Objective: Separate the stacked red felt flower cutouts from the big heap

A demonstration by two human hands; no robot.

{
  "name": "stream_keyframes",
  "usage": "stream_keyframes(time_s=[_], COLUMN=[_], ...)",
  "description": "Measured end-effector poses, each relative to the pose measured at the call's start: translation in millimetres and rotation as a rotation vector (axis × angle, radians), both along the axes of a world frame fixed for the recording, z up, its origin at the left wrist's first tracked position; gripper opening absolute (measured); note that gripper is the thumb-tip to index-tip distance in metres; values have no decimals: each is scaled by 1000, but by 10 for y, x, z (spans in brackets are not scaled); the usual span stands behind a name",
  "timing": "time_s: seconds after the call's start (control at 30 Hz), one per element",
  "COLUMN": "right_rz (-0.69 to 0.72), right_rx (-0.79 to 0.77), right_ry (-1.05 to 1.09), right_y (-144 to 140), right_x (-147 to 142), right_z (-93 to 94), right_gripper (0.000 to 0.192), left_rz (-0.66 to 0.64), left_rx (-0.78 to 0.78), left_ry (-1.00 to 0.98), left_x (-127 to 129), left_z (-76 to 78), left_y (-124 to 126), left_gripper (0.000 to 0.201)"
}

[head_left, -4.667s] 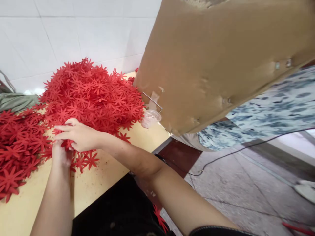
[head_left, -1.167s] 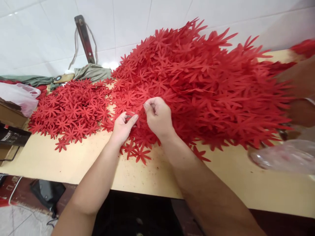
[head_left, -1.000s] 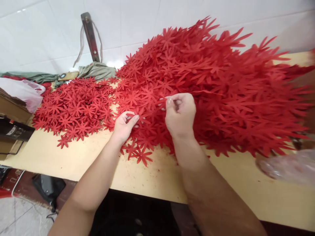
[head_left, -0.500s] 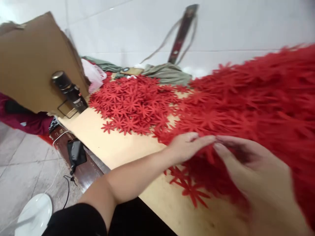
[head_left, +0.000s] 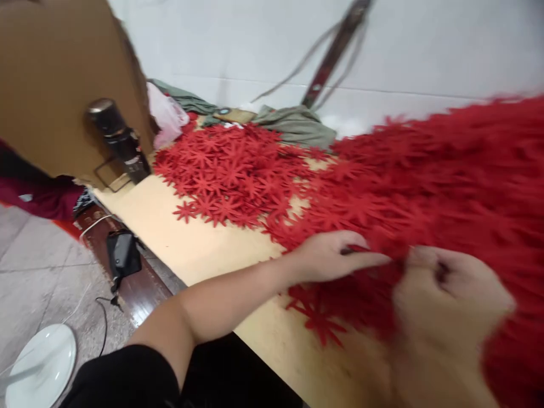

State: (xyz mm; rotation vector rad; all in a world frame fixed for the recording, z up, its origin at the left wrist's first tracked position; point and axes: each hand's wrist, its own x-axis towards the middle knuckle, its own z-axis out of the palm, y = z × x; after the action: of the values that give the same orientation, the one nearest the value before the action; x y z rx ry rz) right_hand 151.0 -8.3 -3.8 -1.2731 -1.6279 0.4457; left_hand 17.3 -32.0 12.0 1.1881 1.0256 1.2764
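Flowers [head_left: 238, 181], red cut-outs heaped on the table [head_left: 199, 255], look thin, light and soft, so one is best pinched by a petal: the left hand [head_left: 335, 258] lies flat, fingers together, on them, and the blurred right hand [head_left: 450, 289] seems curled, maybe pinching one.

The red star-shaped flower cut-outs [head_left: 229, 175] beyond the left hand [head_left: 335, 256] look matt and felt-like. The pale wooden surface [head_left: 204, 249] below them is smooth and faintly speckled. Further left, matt brown cardboard [head_left: 55, 73] is seen, with crumpled olive cloth [head_left: 293, 124] against glossy white wall tiles [head_left: 238, 45].
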Motion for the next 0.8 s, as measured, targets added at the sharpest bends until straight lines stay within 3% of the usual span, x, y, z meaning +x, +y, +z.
stream_keyframes(time_s=[0.03,0.13,0.27,0.47,0.53,0.67,0.8], right_rz=[-128,-173,-177,-331,-259,-62,50], right_rx=[-30,4,8,60,131,199,125], right_ry=[52,91,194,546,494,277,288], right_y=[-54,-99,-6,84,63,-10,-52], right_x=[-73,-243,-228,25,29,-70,-157], right_z=[125,292,250,311,340,342,307], right_gripper=[15,19,25,21,12,24,21], left_rz=[22,-8,-108,-145,-132,-39,19], left_rx=[-30,-49,-126,-131,-131,-130,-121], left_ry=[7,-16,-94,-162,-218,-255,-198], left_x=[5,10,12,-32,-46,-60,-74], left_z=[22,70,93,104,104,115,142], left_y=[4,44,86,30,22,48,84], left_gripper=[25,22,27,38,37,24,19])
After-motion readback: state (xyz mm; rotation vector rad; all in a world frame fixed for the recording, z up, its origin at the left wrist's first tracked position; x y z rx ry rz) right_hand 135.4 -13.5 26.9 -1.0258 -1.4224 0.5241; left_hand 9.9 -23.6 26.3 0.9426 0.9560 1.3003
